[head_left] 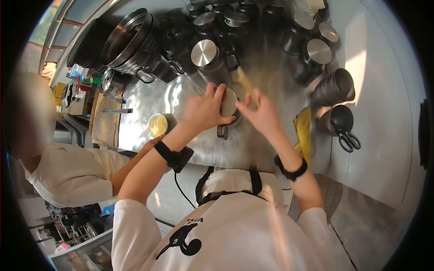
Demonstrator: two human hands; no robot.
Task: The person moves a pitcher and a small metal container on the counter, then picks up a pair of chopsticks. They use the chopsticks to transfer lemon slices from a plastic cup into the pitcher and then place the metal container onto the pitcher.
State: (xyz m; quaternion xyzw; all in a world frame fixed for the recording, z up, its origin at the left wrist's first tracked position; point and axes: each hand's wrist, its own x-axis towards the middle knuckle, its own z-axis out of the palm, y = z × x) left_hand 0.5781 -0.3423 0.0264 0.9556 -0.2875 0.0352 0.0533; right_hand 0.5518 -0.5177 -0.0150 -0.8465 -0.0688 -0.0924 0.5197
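My left hand spreads its thumb and fingers over the pale round top of a container on the metal table. A small looped handle sticks out from that container toward me. Just right of it, my right hand is closed around a light wooden stick, which points up and away. Motion blurs the stick, so its exact kind is unclear. Behind the container stands a dark jar with a shiny metal lid.
Stacked dark pots and several lidded jars line the back. At right are dark cups, black-handled scissors and a yellow cloth. A person in a white shirt at left reaches to a bowl of yellow pieces.
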